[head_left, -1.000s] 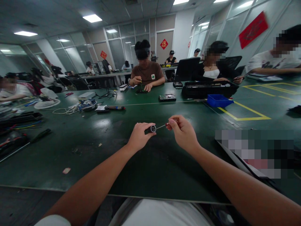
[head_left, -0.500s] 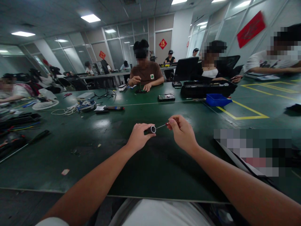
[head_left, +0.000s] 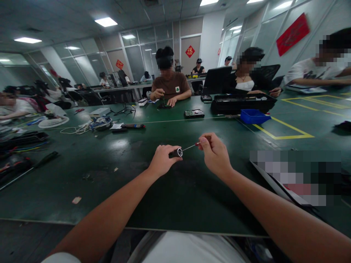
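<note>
My left hand (head_left: 162,159) is closed around a dark cylinder (head_left: 175,153) whose bright ring-shaped end faces right and toward me. A screwdriver (head_left: 191,146) with a thin metal shaft and a reddish handle is pinched in the fingers of my right hand (head_left: 215,151). The shaft's tip meets the ringed end of the cylinder; whether it reaches inside I cannot tell. Both hands are held over the near part of the green table (head_left: 175,204). Most of the screwdriver's handle is hidden by my fingers.
Beyond my hands lie a hard drive (head_left: 194,113), a blue bin (head_left: 254,116) and an electric screwdriver (head_left: 133,126). A long dark tool (head_left: 45,159) lies at left, a blurred-out device (head_left: 290,179) at right. A person in brown (head_left: 171,86) works opposite.
My right hand has shifted slightly to the right with the screwdriver. The cylinder in my left hand has turned and dipped a little.
</note>
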`<state>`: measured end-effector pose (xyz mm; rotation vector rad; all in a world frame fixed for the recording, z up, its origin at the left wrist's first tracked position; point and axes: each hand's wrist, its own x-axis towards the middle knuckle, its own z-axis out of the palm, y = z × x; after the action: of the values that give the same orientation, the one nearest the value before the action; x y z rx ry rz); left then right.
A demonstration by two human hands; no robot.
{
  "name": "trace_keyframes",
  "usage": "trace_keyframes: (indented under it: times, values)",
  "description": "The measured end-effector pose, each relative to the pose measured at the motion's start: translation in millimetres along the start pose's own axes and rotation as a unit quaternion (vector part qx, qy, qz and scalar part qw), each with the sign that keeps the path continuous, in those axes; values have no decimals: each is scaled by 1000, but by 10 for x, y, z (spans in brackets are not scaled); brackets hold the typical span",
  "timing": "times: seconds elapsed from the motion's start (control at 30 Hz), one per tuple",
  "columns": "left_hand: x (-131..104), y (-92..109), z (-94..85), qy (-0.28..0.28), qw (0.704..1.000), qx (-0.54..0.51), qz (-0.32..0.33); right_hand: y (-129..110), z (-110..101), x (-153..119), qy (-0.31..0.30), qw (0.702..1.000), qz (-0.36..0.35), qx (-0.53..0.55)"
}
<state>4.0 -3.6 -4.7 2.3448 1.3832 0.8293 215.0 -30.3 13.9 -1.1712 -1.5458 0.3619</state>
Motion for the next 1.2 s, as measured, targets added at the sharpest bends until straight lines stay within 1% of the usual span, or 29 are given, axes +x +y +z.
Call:
trace_keyframes:
  times: [0.2,0.33,0.47,0.6,0.67,0.7,0.83,0.87,0.9,0.93,0.97,1.03,1.07,1.1,1.13,1.2]
  values:
    - [2,-41,7,-4,1000,-9,1,1,-15,20,16,999,10,-35]
    - [4,-31,-2,-1,1000,-25,-12,4,-12,26,20,999,12,-28]
    - [4,-4,-13,23,995,-89,-41,7,-8,29,29,999,13,-26]
    - [25,-33,4,44,982,-171,-62,12,-6,28,38,999,13,-19]
    - [46,-63,27,51,969,-230,-77,15,-7,25,38,999,14,-13]
    - [58,-76,39,54,957,-271,-91,15,-7,24,38,999,13,-11]
    - [89,-98,55,63,883,-441,-150,14,-11,23,37,999,16,-10]
    - [89,-94,43,63,871,-460,-158,12,-12,24,37,999,17,-12]
    - [84,-87,24,63,870,-462,-162,10,-13,24,36,999,17,-12]
    - [76,-76,-2,57,879,-445,-161,6,-13,25,35,999,17,-13]
    - [64,-62,-31,46,898,-409,-153,3,-14,25,35,999,17,-12]
    - [36,-28,-89,12,947,-296,-122,-4,-16,25,34,999,17,-12]
    - [22,-9,-111,-5,968,-230,-99,-7,-16,24,33,999,17,-12]
    - [9,9,-126,-19,983,-169,-74,-8,-17,24,31,999,18,-13]
    - [-1,24,-133,-31,991,-120,-48,-8,-17,23,30,999,20,-15]
    - [-15,41,-120,-53,997,-53,-5,-3,-17,21,28,999,21,-18]
